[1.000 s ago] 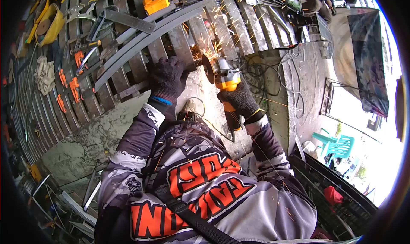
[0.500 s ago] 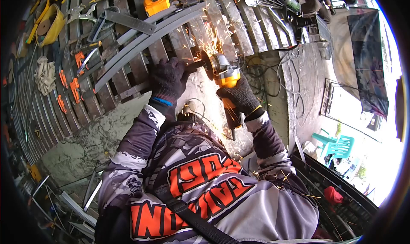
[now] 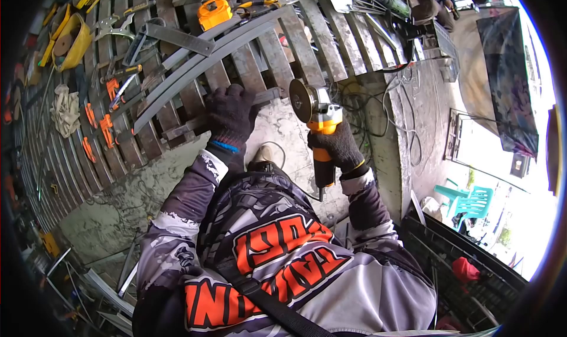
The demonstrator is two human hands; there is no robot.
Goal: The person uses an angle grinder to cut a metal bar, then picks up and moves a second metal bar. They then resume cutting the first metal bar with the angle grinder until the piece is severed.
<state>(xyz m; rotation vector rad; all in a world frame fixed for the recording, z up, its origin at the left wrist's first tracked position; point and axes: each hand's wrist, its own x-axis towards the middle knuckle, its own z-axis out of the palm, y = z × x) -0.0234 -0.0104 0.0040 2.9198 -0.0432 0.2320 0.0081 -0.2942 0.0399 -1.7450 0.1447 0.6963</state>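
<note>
My right hand (image 3: 339, 146), in a dark knit glove, is wrapped round the body of a yellow and black angle grinder (image 3: 325, 118). The grinder's disc (image 3: 302, 101) faces left, a short gap away from the end of a grey metal bar (image 3: 269, 95). My left hand (image 3: 232, 114), gloved as well, is closed over that bar at the edge of the slatted metal bench (image 3: 248, 58). Its fingers curl away from me, so their grip is partly hidden. No sparks show at the disc.
Beyond my left hand lie long grey metal strips (image 3: 195, 62), a try square (image 3: 180, 39) and a yellow tape measure (image 3: 214, 13). Orange clamps (image 3: 106, 130) and a cloth (image 3: 65, 110) lie left. Cables (image 3: 384, 101) trail at right, near a green chair (image 3: 472, 201).
The stream of sparks has stopped. My right hand has shifted the angle grinder slightly right and towards me, off the metal bar. My left hand stays nearly in place.
</note>
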